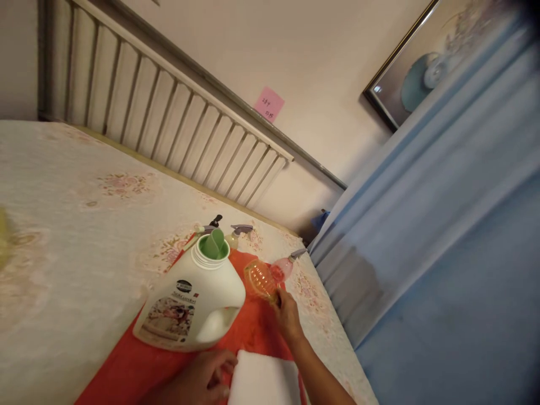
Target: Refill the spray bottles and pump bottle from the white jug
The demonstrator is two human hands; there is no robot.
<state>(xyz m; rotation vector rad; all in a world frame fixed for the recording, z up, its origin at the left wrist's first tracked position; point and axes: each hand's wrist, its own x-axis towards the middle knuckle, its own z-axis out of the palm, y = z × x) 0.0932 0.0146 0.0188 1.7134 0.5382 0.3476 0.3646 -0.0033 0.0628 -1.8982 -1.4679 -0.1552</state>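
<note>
My right hand [287, 316] is closed around the narrow end of a see-through ribbed plastic bottle [258, 279], which lies tilted over a red cloth [251, 332] and takes on its orange tint. Whether that bottle has a cap is hidden by my fingers. A large white detergent jug [198, 304] with a picture label stands on the cloth, and a green spout [214, 245] shows in its uncapped mouth. Below the jug is my left hand [206, 376], fingers loosely bent and apart, beside the edge of a folded white towel [265, 379]. It grips nothing that I can see.
Behind the held bottle is a spray bottle [282, 270] with a grey trigger. Another spray bottle [233, 241] stands past the jug, near a black-tipped object [216, 220]. A radiator [169, 107] and a blue curtain [422, 236] border the flowered tablecloth [84, 242].
</note>
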